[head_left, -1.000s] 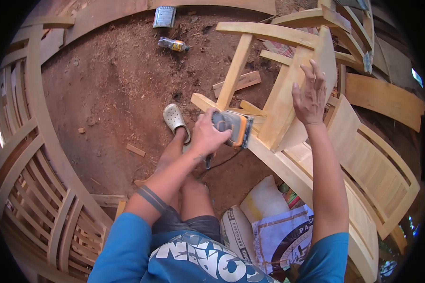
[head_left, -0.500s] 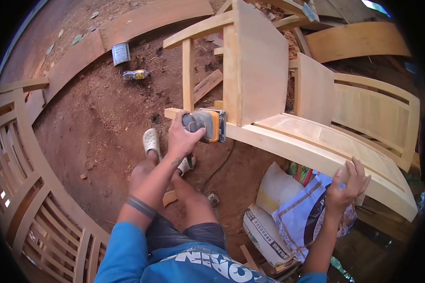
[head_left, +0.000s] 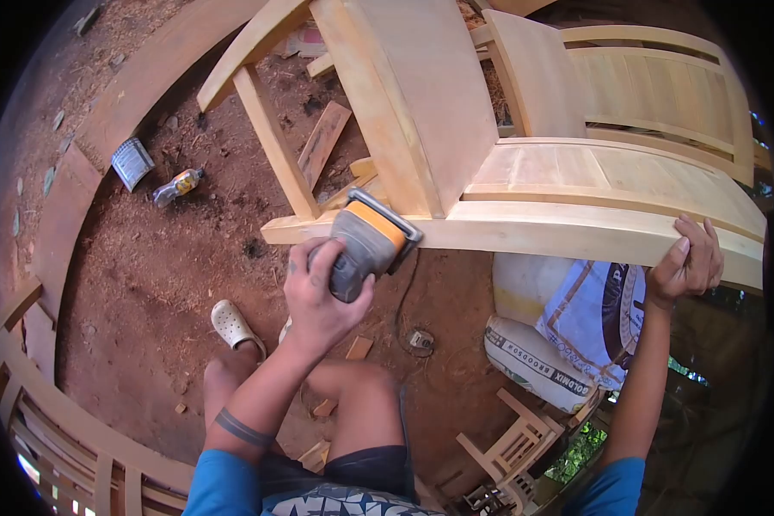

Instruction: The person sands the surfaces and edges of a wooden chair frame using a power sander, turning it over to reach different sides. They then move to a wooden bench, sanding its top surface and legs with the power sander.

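In the head view, your left hand (head_left: 322,297) was wrapped around the grey and orange sander (head_left: 365,245). Its grip was pressed tight on the tool's body from behind, fingers over the top. The sander sat against the near edge of the pale curved rail (head_left: 559,230) of an unfinished wooden chair (head_left: 421,95). It was close to the rail's left end, just below where the chair's broad flat panel met the rail.

Your right hand (head_left: 688,267) was at the far right end of that same rail, well apart from the sander. Its fingers were hooked over the upper face, so the grip was clamped on the wood.

A black cord (head_left: 402,301) hung from the sander toward the dirt floor (head_left: 163,275). Printed sacks (head_left: 568,331) lay under the rail, between your two arms. A white sandal (head_left: 230,323) showed on the foot beside your left forearm. Farther off on the dirt, a plastic bottle (head_left: 178,185) lay just beside a tin (head_left: 132,162). A short plank (head_left: 322,142) lay under the chair's leg. A small chair (head_left: 512,445) stood near your right elbow.
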Tool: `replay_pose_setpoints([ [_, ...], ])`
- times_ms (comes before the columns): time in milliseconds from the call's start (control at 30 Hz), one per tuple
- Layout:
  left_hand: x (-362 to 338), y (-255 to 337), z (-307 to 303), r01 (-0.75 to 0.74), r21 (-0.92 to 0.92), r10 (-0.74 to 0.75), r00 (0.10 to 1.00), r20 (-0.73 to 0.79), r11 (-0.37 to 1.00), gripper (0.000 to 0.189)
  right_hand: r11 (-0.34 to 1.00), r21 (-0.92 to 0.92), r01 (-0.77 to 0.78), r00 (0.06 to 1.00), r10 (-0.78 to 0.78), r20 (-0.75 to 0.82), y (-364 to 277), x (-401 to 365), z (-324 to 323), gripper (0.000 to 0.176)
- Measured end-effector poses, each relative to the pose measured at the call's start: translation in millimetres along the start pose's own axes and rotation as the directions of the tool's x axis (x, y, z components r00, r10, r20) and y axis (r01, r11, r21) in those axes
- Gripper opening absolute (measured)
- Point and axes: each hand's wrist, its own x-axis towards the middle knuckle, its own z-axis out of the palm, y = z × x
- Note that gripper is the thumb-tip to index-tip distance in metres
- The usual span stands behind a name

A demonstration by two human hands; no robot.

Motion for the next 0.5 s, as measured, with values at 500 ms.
replay_pose_setpoints([
  [500,-18,-123,-27,-0.446,0.117,0.422,0.887,0.188,0.887,0.077,0.994,0.087,0.073,0.936,-0.038,-0.349,32,-12,33,0.037],
])
